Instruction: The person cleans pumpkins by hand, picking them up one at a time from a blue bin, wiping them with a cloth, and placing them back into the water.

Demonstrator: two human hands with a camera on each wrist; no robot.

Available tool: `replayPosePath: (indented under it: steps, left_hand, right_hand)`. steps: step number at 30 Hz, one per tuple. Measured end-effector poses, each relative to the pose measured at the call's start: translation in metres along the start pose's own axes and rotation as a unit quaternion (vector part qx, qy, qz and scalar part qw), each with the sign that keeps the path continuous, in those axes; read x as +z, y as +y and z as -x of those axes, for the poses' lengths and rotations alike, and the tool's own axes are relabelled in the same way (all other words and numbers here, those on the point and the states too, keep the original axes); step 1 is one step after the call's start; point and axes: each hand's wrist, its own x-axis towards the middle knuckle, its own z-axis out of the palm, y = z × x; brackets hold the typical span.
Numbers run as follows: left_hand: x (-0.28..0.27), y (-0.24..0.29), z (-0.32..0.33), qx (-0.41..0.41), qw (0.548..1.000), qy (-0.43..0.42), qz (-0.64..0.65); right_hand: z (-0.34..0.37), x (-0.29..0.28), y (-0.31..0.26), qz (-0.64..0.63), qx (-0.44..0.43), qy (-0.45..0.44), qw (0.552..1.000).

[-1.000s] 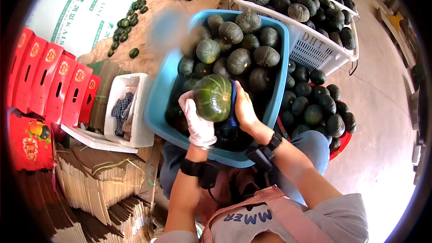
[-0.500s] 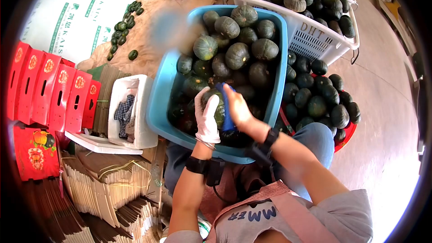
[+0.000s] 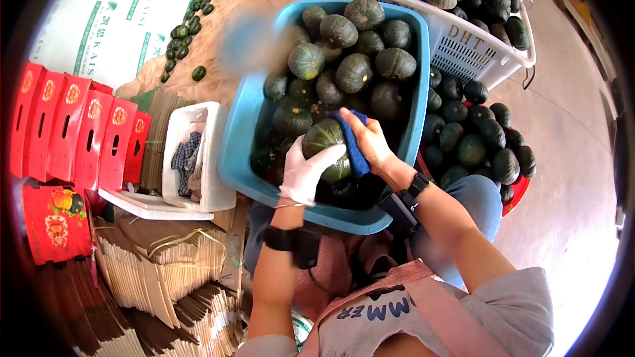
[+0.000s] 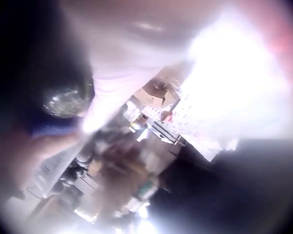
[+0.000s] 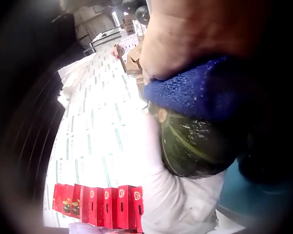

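Observation:
In the head view a green striped pumpkin is held over the near part of a blue tub full of dark pumpkins. My left hand, in a white glove, grips its lower left side with the thumb across it. The bare right hand holds a blue cloth against the pumpkin's right side. The right wrist view shows the cloth pressed on the wet-looking pumpkin near its stem, with the gloved hand around the other side. The left wrist view is blurred.
White crates of pumpkins stand at the back right. A red basket of pumpkins is beside the right knee. Left of the tub are a foam box with cloths, red cartons and stacked cardboard. Small pumpkins lie on a tan sheet.
The pumpkin has turned between the hands; its side lay mostly behind the glove half a second ago. The cloth has shifted slightly right, and the gloved thumb now lies across the pumpkin.

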Motion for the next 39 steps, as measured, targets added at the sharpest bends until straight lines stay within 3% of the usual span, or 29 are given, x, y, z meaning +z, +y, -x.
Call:
replayPosePath:
  steps: [4, 6, 9, 10, 12, 13, 14, 16, 18, 20, 21, 22, 23, 24, 25, 26, 27, 28, 30, 31, 32, 33, 34, 35, 37, 39]
  left_hand:
    - [0.011, -0.033, -0.008, 0.095, 0.990, 0.079, 0.065]
    - [0.017, -0.038, -0.008, 0.138, 0.979, 0.109, 0.106]
    - [0.037, -0.044, -0.001, 0.226, 0.952, 0.150, 0.140]
    - [0.037, -0.056, -0.005, 0.271, 0.947, 0.168, 0.048]
    - [0.035, -0.064, -0.005, 0.314, 0.941, 0.123, -0.016]
    - [0.025, -0.068, -0.011, 0.352, 0.921, 0.108, -0.127]
    - [0.020, -0.059, -0.007, 0.363, 0.910, 0.089, -0.179]
    - [0.005, -0.049, -0.009, 0.449, 0.822, 0.052, -0.346]
    - [-0.001, -0.050, -0.006, 0.396, 0.844, 0.072, -0.354]
    - [-0.015, -0.049, -0.010, 0.174, 0.938, 0.101, -0.281]
    - [-0.027, -0.045, -0.017, 0.074, 0.964, 0.136, -0.216]
    - [-0.049, -0.036, -0.026, -0.078, 0.997, 0.011, 0.006]
    - [-0.062, -0.013, -0.023, -0.191, 0.972, 0.047, 0.125]
    - [-0.066, -0.001, -0.027, -0.093, 0.980, 0.064, 0.161]
    - [-0.076, 0.019, -0.043, -0.080, 0.932, 0.125, 0.331]
    - [-0.087, 0.035, -0.062, 0.024, 0.910, 0.153, 0.384]
    - [-0.099, 0.051, -0.081, 0.131, 0.875, 0.166, 0.435]
    - [-0.112, 0.055, -0.106, 0.121, 0.879, 0.242, 0.393]
    - [-0.130, 0.029, -0.134, 0.074, 0.972, 0.184, 0.124]
    - [-0.128, 0.018, -0.157, 0.097, 0.986, 0.132, -0.045]
    - [-0.135, -0.004, -0.171, -0.042, 0.981, 0.152, -0.115]
    - [-0.142, -0.026, -0.185, -0.182, 0.955, 0.146, -0.182]
    - [-0.135, -0.016, -0.180, -0.198, 0.919, 0.137, -0.311]
    - [-0.137, -0.017, -0.186, -0.231, 0.893, 0.023, -0.385]
    - [-0.116, -0.012, -0.184, -0.267, 0.827, 0.051, -0.493]
    - [-0.098, -0.015, -0.181, -0.236, 0.791, 0.080, -0.560]
  right_hand:
    - [-0.019, -0.010, 0.020, -0.155, 0.011, 0.072, 0.985]
    - [-0.019, -0.010, 0.027, -0.169, 0.019, 0.056, 0.984]
    - [-0.008, 0.002, 0.048, -0.349, 0.078, -0.009, 0.934]
    - [0.001, 0.006, 0.056, -0.382, 0.096, 0.019, 0.919]
    - [0.009, 0.009, 0.050, -0.416, 0.156, 0.060, 0.894]
    - [0.008, 0.002, 0.053, -0.415, 0.174, 0.024, 0.893]
    - [0.004, -0.020, 0.074, -0.362, 0.146, -0.062, 0.919]
    - [0.020, -0.009, 0.070, -0.217, 0.166, 0.050, 0.961]
    - [0.024, -0.009, 0.066, -0.075, 0.227, 0.101, 0.966]
    - [0.030, -0.014, 0.044, 0.101, 0.247, 0.029, 0.963]
    - [0.023, -0.029, 0.046, 0.342, 0.115, -0.078, 0.929]
    - [0.015, -0.034, 0.053, 0.341, 0.112, -0.078, 0.930]
    - [0.009, -0.036, 0.055, 0.264, 0.164, -0.061, 0.949]
    - [0.005, -0.029, 0.048, 0.181, 0.211, -0.044, 0.960]
    - [0.003, -0.020, 0.044, 0.151, 0.205, -0.016, 0.967]
    - [-0.007, -0.011, 0.043, 0.140, 0.201, -0.013, 0.969]
    - [-0.022, -0.004, 0.043, 0.254, 0.150, -0.018, 0.955]
    - [-0.032, -0.001, 0.043, 0.369, 0.098, -0.021, 0.924]
    - [-0.046, 0.019, 0.040, 0.593, 0.020, -0.005, 0.805]
    - [-0.073, 0.013, 0.069, 0.629, 0.007, 0.001, 0.778]
    - [-0.089, 0.011, 0.078, 0.637, 0.051, -0.023, 0.769]
    - [-0.103, 0.010, 0.085, 0.604, 0.105, -0.013, 0.790]
    - [-0.115, 0.011, 0.088, 0.568, 0.158, -0.005, 0.808]
    - [-0.125, 0.013, 0.085, 0.565, 0.155, -0.002, 0.811]
    - [-0.136, 0.014, 0.082, 0.462, 0.254, 0.015, 0.850]
    - [-0.142, 0.014, 0.088, 0.480, 0.259, 0.021, 0.838]
